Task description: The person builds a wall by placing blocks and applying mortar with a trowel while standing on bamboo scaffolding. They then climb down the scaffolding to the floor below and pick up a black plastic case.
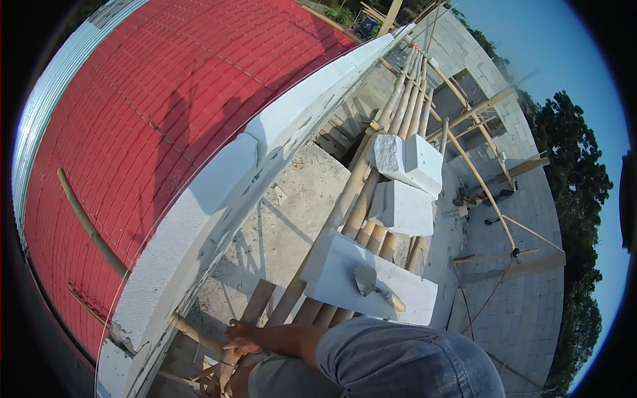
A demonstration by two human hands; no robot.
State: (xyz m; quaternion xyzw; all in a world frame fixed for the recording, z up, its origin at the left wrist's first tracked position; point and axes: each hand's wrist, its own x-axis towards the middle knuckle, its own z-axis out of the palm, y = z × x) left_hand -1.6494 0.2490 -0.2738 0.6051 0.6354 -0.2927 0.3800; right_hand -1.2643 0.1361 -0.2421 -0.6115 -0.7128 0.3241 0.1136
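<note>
My left hand (242, 337) reaches out low in the view and closes over the end of a bamboo pole (229, 361) of the scaffold, right beside the white block wall (199, 219). The forearm runs back to a grey-blue sleeve (405, 361). A little ahead on the bamboo platform (361, 205), a trowel (375, 285) lies on a flat white block (345, 265). My right hand is out of sight.
Two more white blocks (408, 162) (405, 209) sit farther along the platform. A red tiled roof (133, 132) with a loose stick (89, 225) lies past the wall. Gaps between the poles show a concrete floor (292, 212) far below.
</note>
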